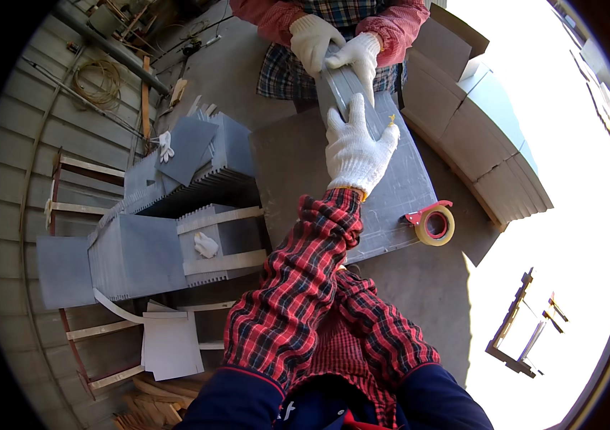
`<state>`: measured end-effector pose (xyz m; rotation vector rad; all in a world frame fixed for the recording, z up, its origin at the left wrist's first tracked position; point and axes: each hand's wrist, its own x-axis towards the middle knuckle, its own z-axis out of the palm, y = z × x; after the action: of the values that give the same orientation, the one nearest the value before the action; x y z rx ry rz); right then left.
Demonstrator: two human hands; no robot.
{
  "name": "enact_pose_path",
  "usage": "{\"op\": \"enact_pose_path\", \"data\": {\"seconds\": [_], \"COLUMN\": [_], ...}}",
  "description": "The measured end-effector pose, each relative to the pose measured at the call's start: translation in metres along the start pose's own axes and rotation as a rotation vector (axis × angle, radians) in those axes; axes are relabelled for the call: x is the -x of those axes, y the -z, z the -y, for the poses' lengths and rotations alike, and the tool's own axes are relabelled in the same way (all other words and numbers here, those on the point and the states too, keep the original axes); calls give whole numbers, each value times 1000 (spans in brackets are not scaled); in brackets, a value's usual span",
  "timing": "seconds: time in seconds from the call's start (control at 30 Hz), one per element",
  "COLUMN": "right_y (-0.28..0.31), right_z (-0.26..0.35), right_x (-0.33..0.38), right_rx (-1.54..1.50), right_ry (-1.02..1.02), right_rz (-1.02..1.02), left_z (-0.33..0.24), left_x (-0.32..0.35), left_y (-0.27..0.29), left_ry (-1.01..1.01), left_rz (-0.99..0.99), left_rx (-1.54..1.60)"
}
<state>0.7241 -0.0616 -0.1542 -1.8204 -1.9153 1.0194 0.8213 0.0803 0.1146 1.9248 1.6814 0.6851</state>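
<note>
My left hand [361, 152], in a white knit glove, lies with its fingers spread on a long, narrow grey bundle [342, 84] of what look like flat strips. A yellow thread end sticks up at its thumb. The bundle rests on a grey-topped work surface [290, 161]. Across from me, a person in a checked apron has both white-gloved hands [355, 54] on its far end. My right forearm [383, 322] runs under my left sleeve, which hides that hand. A red tape dispenser [435, 222] with a yellowish roll sits at the surface's right edge.
Stacks of grey corrugated panels [140, 247] stand to the left, with white gloves [205, 245] on them. Wooden-slatted racks [97, 330] are beside these. Stacked cardboard [484, 129] stands at the right. A metal frame [520, 322] lies on the sunlit ground.
</note>
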Motion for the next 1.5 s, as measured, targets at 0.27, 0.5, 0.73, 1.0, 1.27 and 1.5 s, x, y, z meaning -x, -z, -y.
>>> {"op": "enact_pose_path", "data": {"seconds": [0.27,0.5,0.73,1.0,1.27,1.5], "right_y": [145,232,250,310,299,299], "right_z": [-25,-12,-14,-160,-216,-175], "right_x": [68,-17,-61,3,39,33], "right_rx": [-534,-1079,-1072,54,594,460], "right_ry": [-128,-57,-89,244,163,-43], "right_rz": [-727,-823,-466,-204,168,424], "left_z": [13,11,21,24,2,-1], "left_x": [1,7,6,21,27,38], "left_y": [7,20,3,-23,0,19], "left_ry": [31,16,40,40,130,58], "left_rz": [9,-108,-196,-514,-435,-417], "left_rx": [11,52,41,-18,49,-58]}}
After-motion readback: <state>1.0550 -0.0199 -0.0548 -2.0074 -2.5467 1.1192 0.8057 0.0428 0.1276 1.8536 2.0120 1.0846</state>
